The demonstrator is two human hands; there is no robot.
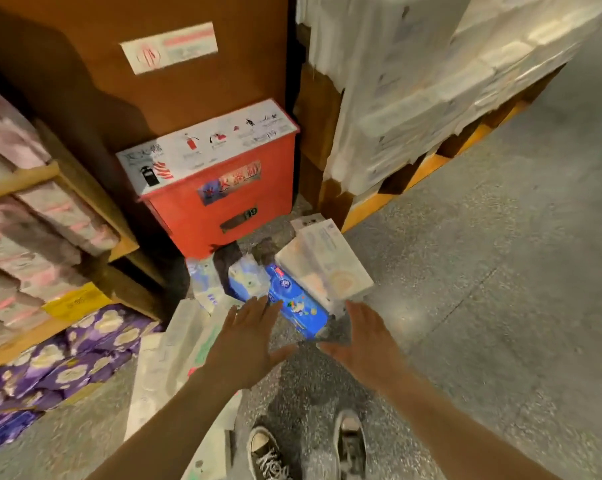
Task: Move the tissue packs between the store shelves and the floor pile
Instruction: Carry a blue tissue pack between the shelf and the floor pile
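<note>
A floor pile lies in front of me: a blue tissue pack [298, 304], a white pack [324, 263] leaning over it, and pale packs [206, 280] to the left. Long white packs [175, 355] lie on the floor beside the shelf. My left hand [247, 337] and my right hand [367, 337] reach out side by side just short of the blue pack, fingers spread, holding nothing. The store shelves [50, 174] on the left carry pink-and-white packs [60, 213], with purple packs [74, 358] on the bottom level.
A red fire-extinguisher box [223, 192] stands against a brown wall right behind the pile. A pallet of wrapped white goods [414, 81] fills the upper right over a yellow-black base. Grey floor stretches to the right. My two shoes [306, 448] show at the bottom.
</note>
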